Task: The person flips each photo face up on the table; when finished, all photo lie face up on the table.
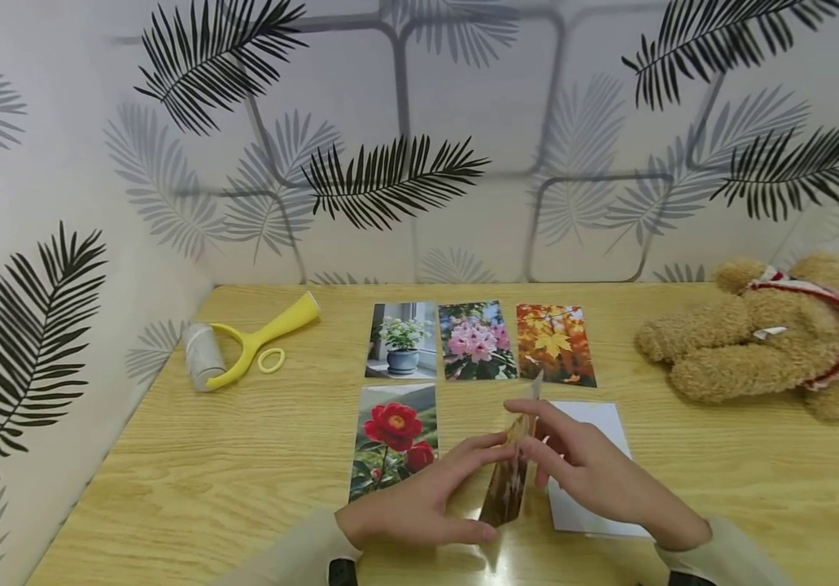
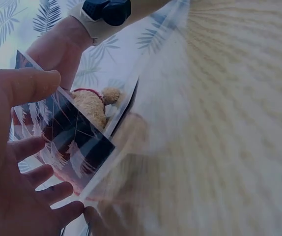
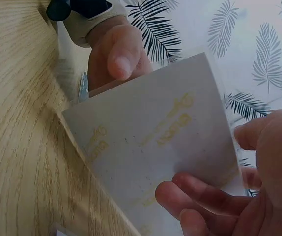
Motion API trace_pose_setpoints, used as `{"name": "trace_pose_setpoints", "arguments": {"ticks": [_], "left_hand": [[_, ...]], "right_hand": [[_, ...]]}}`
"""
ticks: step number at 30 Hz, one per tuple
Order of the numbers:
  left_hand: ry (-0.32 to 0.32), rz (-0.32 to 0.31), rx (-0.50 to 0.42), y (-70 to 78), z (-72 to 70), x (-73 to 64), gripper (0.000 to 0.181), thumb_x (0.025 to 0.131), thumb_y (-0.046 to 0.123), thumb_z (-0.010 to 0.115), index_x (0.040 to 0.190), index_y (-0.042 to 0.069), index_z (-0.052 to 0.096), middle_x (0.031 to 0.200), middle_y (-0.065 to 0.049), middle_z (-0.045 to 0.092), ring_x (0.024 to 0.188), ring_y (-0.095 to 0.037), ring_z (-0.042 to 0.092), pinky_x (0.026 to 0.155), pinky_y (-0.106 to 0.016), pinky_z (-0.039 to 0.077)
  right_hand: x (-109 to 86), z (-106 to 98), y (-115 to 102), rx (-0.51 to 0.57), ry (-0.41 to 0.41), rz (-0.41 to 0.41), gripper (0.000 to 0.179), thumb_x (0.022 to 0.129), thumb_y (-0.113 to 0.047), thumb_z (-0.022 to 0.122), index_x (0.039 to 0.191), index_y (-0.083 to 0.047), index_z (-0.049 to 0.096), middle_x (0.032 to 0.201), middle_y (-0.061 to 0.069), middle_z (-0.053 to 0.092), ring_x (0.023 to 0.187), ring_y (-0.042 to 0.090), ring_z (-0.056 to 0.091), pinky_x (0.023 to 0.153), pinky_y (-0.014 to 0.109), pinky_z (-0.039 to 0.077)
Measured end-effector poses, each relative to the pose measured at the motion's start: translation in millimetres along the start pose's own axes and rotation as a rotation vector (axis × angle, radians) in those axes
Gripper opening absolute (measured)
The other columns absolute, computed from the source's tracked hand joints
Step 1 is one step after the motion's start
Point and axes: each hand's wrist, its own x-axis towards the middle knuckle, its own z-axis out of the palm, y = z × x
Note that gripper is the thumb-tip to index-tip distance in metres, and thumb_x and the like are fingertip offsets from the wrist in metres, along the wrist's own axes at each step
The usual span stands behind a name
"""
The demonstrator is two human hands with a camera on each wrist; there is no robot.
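Note:
A photo card (image 1: 505, 492) in a clear sleeve stands on edge on the table between my hands. Its dark printed face (image 2: 79, 142) is toward my left hand (image 1: 426, 500). That hand's long fingers reach along the card with little bend, thumb apart at the near end. My right hand (image 1: 598, 472) holds the card from the other side, index finger over the top edge. In the right wrist view, its fingertips (image 3: 168, 194) lie against the white back (image 3: 141, 137), which bears yellow lettering. A blank white card (image 1: 576, 505) lies below my right hand.
Four-sided prints lie beyond: a potted plant (image 1: 400, 342), pink flowers (image 1: 478, 342) and autumn leaves (image 1: 554, 346). A red flower print (image 1: 393, 439) lies nearer. A yellow-handled roller (image 1: 258, 342) and small ring (image 1: 271, 360) sit left; a teddy bear (image 1: 749, 342) lies right.

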Motion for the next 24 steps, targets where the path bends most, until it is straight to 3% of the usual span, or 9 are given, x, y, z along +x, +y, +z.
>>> {"name": "trace_pose_setpoints", "arguments": {"ticks": [3, 6, 10, 13, 15, 20, 24], "left_hand": [[-0.01, -0.008, -0.006, -0.3, 0.5, -0.6, 0.068, 0.094, 0.027, 0.062, 0.152, 0.029, 0.025, 0.16, 0.005, 0.015, 0.147, -0.016, 0.016, 0.115, -0.044, 0.027], [-0.014, -0.019, 0.01, 0.2, 1.5, -1.4, 0.058, 0.094, 0.027, 0.063, 0.146, 0.022, 0.037, 0.16, 0.005, 0.015, 0.147, -0.016, 0.017, 0.116, -0.043, 0.027], [-0.041, -0.021, 0.113, 1.0, 4.3, -3.3, 0.047, 0.093, 0.029, 0.063, 0.136, 0.016, 0.048, 0.161, 0.001, 0.014, 0.148, -0.02, 0.015, 0.116, -0.043, 0.026], [-0.068, -0.016, 0.218, 0.4, 5.1, -4.4, 0.047, 0.094, 0.032, 0.06, 0.137, 0.016, 0.05, 0.161, -0.001, 0.015, 0.148, -0.02, 0.014, 0.116, -0.046, 0.024], [-0.077, -0.024, 0.284, -0.1, 4.3, -4.6, 0.045, 0.096, 0.035, 0.056, 0.138, 0.018, 0.05, 0.16, 0.001, 0.019, 0.148, -0.018, 0.016, 0.117, -0.051, 0.02], [-0.102, -0.064, 0.412, -1.6, -1.1, -5.8, 0.042, 0.098, 0.038, 0.052, 0.137, 0.023, 0.052, 0.159, 0.003, 0.026, 0.148, -0.016, 0.019, 0.114, -0.061, 0.015], [-0.106, -0.102, 0.47, -2.3, -8.4, -8.6, 0.043, 0.098, 0.038, 0.053, 0.139, 0.026, 0.051, 0.159, 0.004, 0.026, 0.148, -0.018, 0.019, 0.115, -0.06, 0.014]], "right_hand": [[-1.4, -2.3, 2.5, -0.013, -0.012, 0.019, 0.036, 0.103, -0.017, 0.046, 0.137, -0.005, 0.046, 0.074, 0.002, 0.063, 0.062, 0.011, 0.06, 0.051, 0.026, 0.045], [-1.8, -4.7, 5.7, -0.053, 0.013, 0.07, 0.034, 0.1, -0.01, 0.047, 0.133, -0.004, 0.051, 0.08, 0.001, 0.064, 0.054, 0.007, 0.05, 0.048, 0.025, 0.041], [0.1, -4.9, 11.0, -0.124, 0.047, 0.151, 0.039, 0.091, -0.003, 0.049, 0.13, -0.005, 0.057, 0.065, -0.005, 0.052, 0.048, 0.003, 0.032, 0.046, 0.023, 0.033], [2.6, -4.1, 16.0, -0.162, 0.039, 0.186, 0.04, 0.088, -0.002, 0.051, 0.128, -0.004, 0.059, 0.055, -0.008, 0.04, 0.046, 0.003, 0.029, 0.046, 0.022, 0.03], [4.8, -3.8, 20.0, -0.177, 0.017, 0.201, 0.039, 0.089, -0.002, 0.052, 0.127, -0.004, 0.061, 0.053, -0.009, 0.041, 0.045, 0.003, 0.031, 0.045, 0.021, 0.03], [13.0, -1.6, 32.2, -0.209, -0.06, 0.166, 0.035, 0.092, -0.005, 0.056, 0.126, -0.003, 0.063, 0.052, -0.01, 0.042, 0.043, 0.002, 0.03, 0.043, 0.019, 0.027], [21.5, 1.6, 38.1, -0.251, -0.084, 0.116, 0.033, 0.093, -0.007, 0.058, 0.126, -0.004, 0.064, 0.052, -0.012, 0.046, 0.042, 0.002, 0.027, 0.043, 0.019, 0.026]]}}
